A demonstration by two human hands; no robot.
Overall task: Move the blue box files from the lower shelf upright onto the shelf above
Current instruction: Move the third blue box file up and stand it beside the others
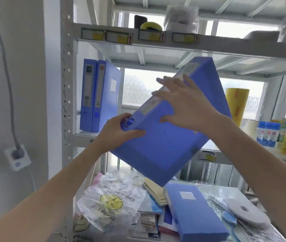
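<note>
Far left of frame: wall socket [17, 157] with a grey plug in it, cable running up the wall.

Left of centre, two blue box files [96, 96] stand upright on the upper shelf [84, 135], hard against the perforated rack post [67, 84], touching each other, spines toward you.

Your left hand [119, 132] is at centre-left, fingers [135, 132] clamped on the lower spine end of the held box file [165, 142], right by the finger ring [130, 122]. Thumb sits above the ring, the other fingers wrap onto the broad face.

That file is in the air at frame centre, tilted with its top end up and to the right, near the underside of the next shelf up. It touches no shelf. Spine faces upper left.

Your right hand [182, 103] lies over the spine near mid-length, fingers spread across it, thumb pressed on the broad face. So both hands are closed on the same file.

Lower centre: a clear plastic bag [110, 201] with a yellow smiley print lies on the lower shelf [229, 191]. Just right of it, one more blue box file [191, 212] lies flat among papers, label side up.

Lower right: a white tape roll [243, 209] lies flat. Mid right: a yellow roll [236, 103] upright, and small bottles [268, 135] beside it on the upper shelf.
</note>
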